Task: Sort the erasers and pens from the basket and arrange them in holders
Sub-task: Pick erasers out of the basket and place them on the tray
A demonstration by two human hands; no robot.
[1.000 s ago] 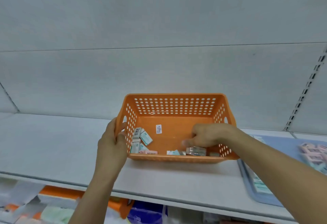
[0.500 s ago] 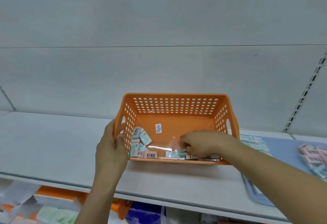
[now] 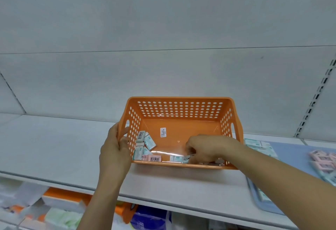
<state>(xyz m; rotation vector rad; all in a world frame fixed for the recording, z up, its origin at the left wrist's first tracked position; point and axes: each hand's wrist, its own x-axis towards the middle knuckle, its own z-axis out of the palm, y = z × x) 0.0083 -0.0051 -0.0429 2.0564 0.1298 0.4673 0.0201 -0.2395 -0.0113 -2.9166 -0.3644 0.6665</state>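
An orange perforated basket [image 3: 180, 110] stands on the white shelf, tipped toward me. My left hand [image 3: 115, 149] grips its left wall at the handle slot. Several teal-and-white erasers [image 3: 145, 143] lie in the basket's left front corner, with a pink eraser [image 3: 152, 158] beside them. My right hand [image 3: 209, 148] reaches into the right front of the basket, fingers curled and pinching a small teal-and-white eraser [image 3: 189, 158]. Another eraser [image 3: 176, 158] lies just left of it. Something silvery [image 3: 217, 163] lies under my right hand, mostly hidden.
A pale blue tray [image 3: 289, 155] lies on the shelf to the right, holding teal erasers [image 3: 254, 143] at its back and pink erasers [image 3: 321, 160] at the far right. The white shelf [image 3: 54, 148] extends left. Packaged goods fill the shelf below.
My right hand has shifted slightly left along the basket's front and its fingers have closed on an eraser. My left hand keeps its hold on the basket.
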